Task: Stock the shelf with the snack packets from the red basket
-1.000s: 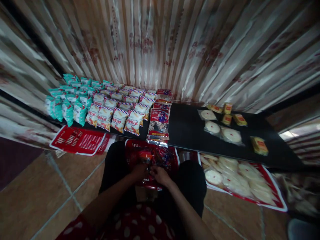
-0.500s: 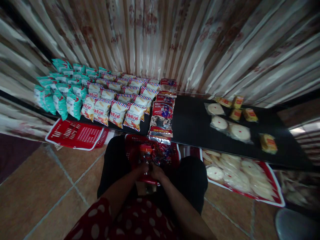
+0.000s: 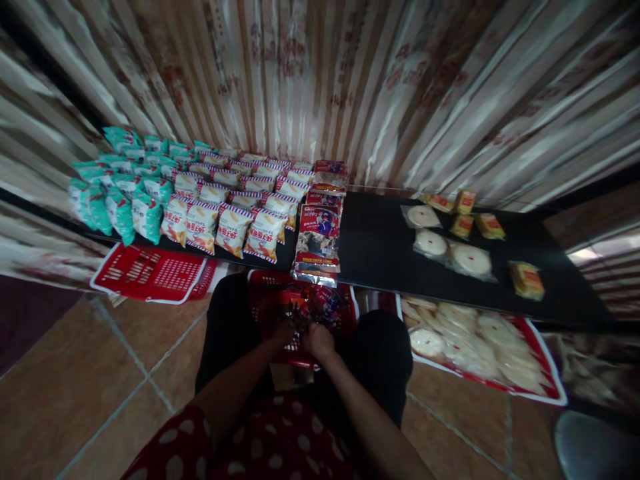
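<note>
My left hand and my right hand are together inside a red plastic basket between my knees, at the near edge of a pile of dark red snack packets. The fingers of both hands curl down into the packets; what they grip is too dark and blurred to name. Just beyond the basket, a column of the same red packets lies on the low black shelf.
Rows of teal snack bags and striped bags fill the shelf's left end. Round wrapped cakes and yellow packets lie at its right. A red tray of cakes and a red basket rest on the tiled floor. Curtains hang behind.
Both hands have pushed a little further forward into the basket of packets. The view has shifted slightly.
</note>
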`<state>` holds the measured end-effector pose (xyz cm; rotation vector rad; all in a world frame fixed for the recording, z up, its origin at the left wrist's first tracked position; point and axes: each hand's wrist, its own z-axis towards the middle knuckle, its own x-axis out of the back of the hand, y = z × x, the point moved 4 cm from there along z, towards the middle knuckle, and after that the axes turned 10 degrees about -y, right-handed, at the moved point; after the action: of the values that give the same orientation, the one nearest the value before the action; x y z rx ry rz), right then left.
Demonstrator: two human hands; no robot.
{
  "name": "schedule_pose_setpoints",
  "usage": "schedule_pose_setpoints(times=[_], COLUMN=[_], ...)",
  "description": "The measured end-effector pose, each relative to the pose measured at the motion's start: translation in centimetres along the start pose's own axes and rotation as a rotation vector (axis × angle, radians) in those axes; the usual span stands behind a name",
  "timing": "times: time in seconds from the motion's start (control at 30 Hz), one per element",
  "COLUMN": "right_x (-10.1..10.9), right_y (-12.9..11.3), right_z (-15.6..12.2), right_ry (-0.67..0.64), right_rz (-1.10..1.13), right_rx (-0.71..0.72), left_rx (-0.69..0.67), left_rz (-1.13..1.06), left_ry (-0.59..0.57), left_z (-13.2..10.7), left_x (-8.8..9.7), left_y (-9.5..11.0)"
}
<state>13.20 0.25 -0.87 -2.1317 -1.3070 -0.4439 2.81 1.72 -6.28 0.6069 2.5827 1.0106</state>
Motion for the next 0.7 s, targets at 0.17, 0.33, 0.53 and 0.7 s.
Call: schedule_pose_setpoints(times=[0.17,0.33,0.53,0.7], right_x=[3.2,5.7,7.3,8.4], right_y=[0.2,0.6,1.4,1.5], right_z=[-3.2,-7.7,-11.5,-13.2], right_ry=[0.053,-0.099,-0.207,-0.247], right_rz=[0.177,0.655,1.113,1.207], right_rx=[0.232,0.536,0.521,0.568], left_rx=[-0.058,-0.178,-0.33,-0.427], left_rz=[-0.137,-0.306,-0.45,-0.408], left_ry=[0.044,-0.059,-0.126,-0.189], left_z=[-2.4,-6.4,-10.8,-13.3], left_x=[1.0,0.1,-0.2,-0.1], left_y=[1.2,3.1,5.7,8.5])
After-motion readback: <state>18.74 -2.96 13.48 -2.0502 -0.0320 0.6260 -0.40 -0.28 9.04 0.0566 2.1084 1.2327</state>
